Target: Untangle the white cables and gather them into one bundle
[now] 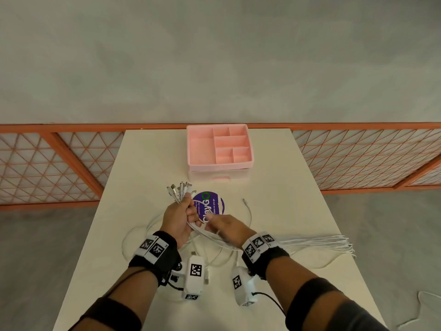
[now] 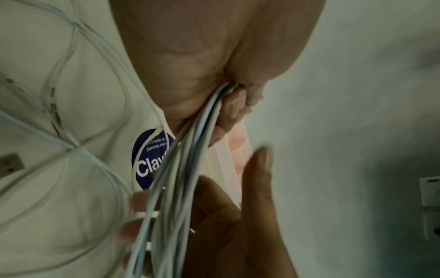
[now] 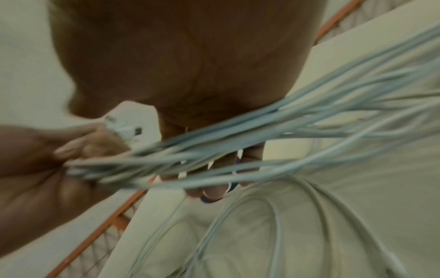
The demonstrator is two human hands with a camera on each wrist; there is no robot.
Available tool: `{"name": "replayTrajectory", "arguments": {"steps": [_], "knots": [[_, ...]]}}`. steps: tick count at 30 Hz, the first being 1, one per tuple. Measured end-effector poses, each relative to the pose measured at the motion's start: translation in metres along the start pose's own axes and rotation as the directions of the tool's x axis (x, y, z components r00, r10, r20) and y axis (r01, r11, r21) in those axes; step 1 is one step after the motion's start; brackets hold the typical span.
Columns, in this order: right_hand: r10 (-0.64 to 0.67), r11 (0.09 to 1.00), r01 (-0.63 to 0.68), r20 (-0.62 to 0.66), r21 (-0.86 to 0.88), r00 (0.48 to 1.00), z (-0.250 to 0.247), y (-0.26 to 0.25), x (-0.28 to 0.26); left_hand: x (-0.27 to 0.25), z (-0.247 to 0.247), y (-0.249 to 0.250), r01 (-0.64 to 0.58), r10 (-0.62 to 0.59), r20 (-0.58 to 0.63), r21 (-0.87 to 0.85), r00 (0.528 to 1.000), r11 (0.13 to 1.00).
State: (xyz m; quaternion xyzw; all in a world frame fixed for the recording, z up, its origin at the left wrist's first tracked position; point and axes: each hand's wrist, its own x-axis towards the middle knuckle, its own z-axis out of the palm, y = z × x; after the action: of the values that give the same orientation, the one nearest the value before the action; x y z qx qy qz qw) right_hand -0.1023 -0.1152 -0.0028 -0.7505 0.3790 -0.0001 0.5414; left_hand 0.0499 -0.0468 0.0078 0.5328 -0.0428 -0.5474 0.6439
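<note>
Slippage is the main risk: the left hand has its fingers curled tight round the white cables just below the plugs, while the right hand combs along the strands, its fingers seemingly loosely spread among them. Loops lying on the desk cross one another; a hard pull could tighten a knot or drag the stray cable beside the purple sticker off course

Left hand fingers curled round white cables; right hand below, beside purple sticker
</note>
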Motion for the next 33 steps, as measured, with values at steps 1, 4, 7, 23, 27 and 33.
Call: {"name": "replayTrajectory", "arguments": {"steps": [1,4,7,23,27,33], "knots": [[0.018,0.999,-0.021,-0.079,-0.04,0.997,-0.008,0.005,0.001,0.001,-0.002,0.0,-0.004,0.004,-0.012,0.019,1.0,1.0],[0.154,0.917,-0.197,-0.148,-0.347,0.977,-0.023,0.036,0.006,-0.003,-0.004,-0.002,0.027,-0.026,-0.017,0.048,1.0,0.999],[0.215,0.771,-0.256,-0.14,-0.584,0.967,-0.028,0.068,0.001,-0.007,-0.002,-0.005,0.029,-0.029,-0.006,0.102,1.0,0.994],[-0.284,0.959,0.274,-0.297,-0.076,0.912,-0.091,-0.071,-0.013,-0.006,0.032,0.007,-0.213,0.162,0.258,0.185,0.953,0.959],[-0.243,0.948,0.318,-0.699,-0.023,0.672,-0.138,-0.082,-0.019,-0.007,0.017,0.008,-0.118,0.068,0.243,0.197,0.968,0.973],[0.075,0.944,0.3,-0.976,0.136,0.206,-0.207,-0.068,-0.046,-0.009,0.002,-0.003,-0.035,0.018,0.112,0.152,0.994,0.988]]}}
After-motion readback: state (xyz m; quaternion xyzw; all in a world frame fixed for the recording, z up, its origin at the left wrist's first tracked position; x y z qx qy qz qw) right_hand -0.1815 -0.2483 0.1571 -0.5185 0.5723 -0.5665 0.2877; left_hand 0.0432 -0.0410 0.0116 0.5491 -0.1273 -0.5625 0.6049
